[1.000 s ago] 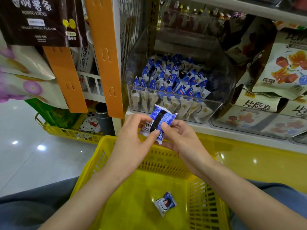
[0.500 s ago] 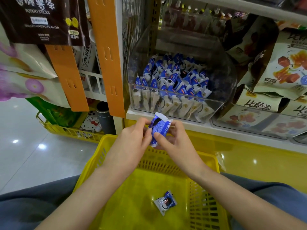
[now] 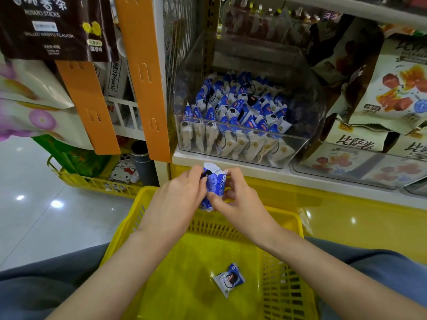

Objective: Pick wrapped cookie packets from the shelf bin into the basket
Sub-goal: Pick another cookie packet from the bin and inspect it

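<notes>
Holding one blue-and-white cookie packet (image 3: 213,184) between both hands above the far rim of the yellow basket (image 3: 298,229).

I see my left hand (image 3: 178,202) and my right hand (image 3: 238,202) meet on the packet just below the white shelf edge (image 3: 254,166); the left fingertips pinch its left side, and the right thumb and forefinger pinch its right side, the other right fingers curled underneath. A second cookie packet (image 3: 228,279) lies flat on the basket floor, well apart from my hands. The clear shelf bin (image 3: 307,125) behind holds many more packets (image 3: 233,116) standing in rows. Snack bags (image 3: 392,88) lean to its right, and an orange upright (image 3: 143,75) stands to its left.
</notes>
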A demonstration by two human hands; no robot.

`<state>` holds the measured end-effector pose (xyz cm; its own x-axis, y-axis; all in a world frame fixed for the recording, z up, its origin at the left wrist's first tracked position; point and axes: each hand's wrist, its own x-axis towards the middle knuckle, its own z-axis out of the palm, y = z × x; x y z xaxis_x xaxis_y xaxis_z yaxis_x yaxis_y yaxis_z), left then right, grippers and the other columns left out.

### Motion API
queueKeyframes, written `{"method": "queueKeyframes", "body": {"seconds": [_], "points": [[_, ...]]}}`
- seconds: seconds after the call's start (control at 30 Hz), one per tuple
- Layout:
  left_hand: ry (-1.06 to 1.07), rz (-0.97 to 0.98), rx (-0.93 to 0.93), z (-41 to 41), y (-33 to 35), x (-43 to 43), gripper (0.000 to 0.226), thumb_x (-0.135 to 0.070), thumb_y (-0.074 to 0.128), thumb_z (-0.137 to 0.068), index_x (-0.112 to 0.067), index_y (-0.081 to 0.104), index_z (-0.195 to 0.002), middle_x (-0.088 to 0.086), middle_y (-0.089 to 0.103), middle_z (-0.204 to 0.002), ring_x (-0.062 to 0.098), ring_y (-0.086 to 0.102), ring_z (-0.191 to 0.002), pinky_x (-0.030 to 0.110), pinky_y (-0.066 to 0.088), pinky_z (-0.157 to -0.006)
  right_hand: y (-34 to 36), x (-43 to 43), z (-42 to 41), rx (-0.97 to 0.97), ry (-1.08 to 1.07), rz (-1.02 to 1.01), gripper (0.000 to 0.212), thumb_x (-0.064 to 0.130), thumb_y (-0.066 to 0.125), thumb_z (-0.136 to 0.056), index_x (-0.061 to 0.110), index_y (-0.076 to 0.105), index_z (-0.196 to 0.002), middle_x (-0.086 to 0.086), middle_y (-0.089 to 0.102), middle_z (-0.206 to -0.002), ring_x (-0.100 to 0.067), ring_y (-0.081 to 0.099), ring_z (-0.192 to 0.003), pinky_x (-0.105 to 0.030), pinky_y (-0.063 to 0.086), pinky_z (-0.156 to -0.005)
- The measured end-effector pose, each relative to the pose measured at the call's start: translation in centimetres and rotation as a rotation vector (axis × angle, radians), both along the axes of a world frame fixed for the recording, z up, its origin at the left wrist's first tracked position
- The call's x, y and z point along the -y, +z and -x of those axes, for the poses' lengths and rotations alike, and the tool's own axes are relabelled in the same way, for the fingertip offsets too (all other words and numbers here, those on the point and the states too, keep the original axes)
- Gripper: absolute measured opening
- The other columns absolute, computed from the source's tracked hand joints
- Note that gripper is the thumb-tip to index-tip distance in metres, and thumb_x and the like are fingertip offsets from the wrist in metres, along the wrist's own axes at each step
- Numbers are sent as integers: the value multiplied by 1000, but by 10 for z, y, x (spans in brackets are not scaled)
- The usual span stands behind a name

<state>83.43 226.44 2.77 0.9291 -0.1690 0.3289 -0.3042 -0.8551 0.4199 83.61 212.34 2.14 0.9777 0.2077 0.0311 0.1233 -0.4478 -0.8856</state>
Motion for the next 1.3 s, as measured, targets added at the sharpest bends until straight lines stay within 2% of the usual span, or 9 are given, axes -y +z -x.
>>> {"method": "queueKeyframes", "body": {"seconds": [0.2,0.4,0.57,0.73,0.83,0.9,1.03,1.17,1.3], "points": [[-13,197,-22,-2,-2,-1,20,-22,42,-96,-12,58,-102,2,61,-81,19,58,-70,29,41,-56,0,-1,1,-17,0,-23,33,26,63,-85,30,40,-109,13,61,-96,-7,65,-83,-31,56,-73],[0,392,-149,-1,-9,6,28,-24,51,-92,-22,51,-120,-6,63,-105,10,60,-87,32,52,-76,8,0,-6,-218,-87,-359,27,10,54,-91,12,41,-114,-3,62,-109,-14,67,-82,-29,58,-72],[-16,478,-208,-4,-10,5,23,-10,46,-94,-20,53,-114,-5,66,-106,8,62,-91,24,50,-78,9,0,-7,-164,-62,-321,28,13,62,-86,19,45,-108,-1,60,-109,-12,64,-85,-28,57,-74],[5,1023,-440,-10,3,4,23,-11,37,-99,-23,57,-100,0,69,-93,3,67,-77,21,56,-62,18,6,-11,-44,45,-238,26,15,56,-91,22,51,-115,4,63,-111,1,59,-99,-12,47,-82],[-3,1242,-647,-11,10,6,34,-47,39,-89,-24,63,-96,0,74,-86,9,69,-79,29,56,-67,19,7,-11,-26,16,-265,32,6,59,-88,19,50,-116,1,63,-109,-6,61,-99,-17,49,-83],[-17,1193,-677,-9,11,7,44,-56,43,-74,-24,64,-96,-4,74,-85,6,69,-82,26,53,-70,20,7,-11,-42,-25,-294,42,5,65,-83,19,45,-118,2,62,-106,-6,62,-92,-18,52,-80],[-107,1048,-599,-3,15,7,25,-25,53,-89,-23,59,-113,-6,68,-105,2,64,-94,19,55,-69,22,10,-15,-80,-58,-308,36,16,59,-88,21,44,-121,1,60,-107,-8,61,-91,-18,51,-78],[-146,956,-647,-2,19,3,29,-11,50,-92,-19,55,-120,-4,66,-108,4,64,-90,19,55,-69,27,18,-23,-59,-136,-315,3,19,57,-90,18,56,-93,-2,63,-89,-8,60,-80,-19,51,-68],[-193,884,-643,-1,17,1,32,-6,53,-91,-20,49,-119,-4,62,-112,-1,62,-84,11,50,-68,30,23,-26,-73,-114,-292,11,18,59,-89,15,59,-79,-7,64,-79,-3,60,-64,-17,53,-59]]}}
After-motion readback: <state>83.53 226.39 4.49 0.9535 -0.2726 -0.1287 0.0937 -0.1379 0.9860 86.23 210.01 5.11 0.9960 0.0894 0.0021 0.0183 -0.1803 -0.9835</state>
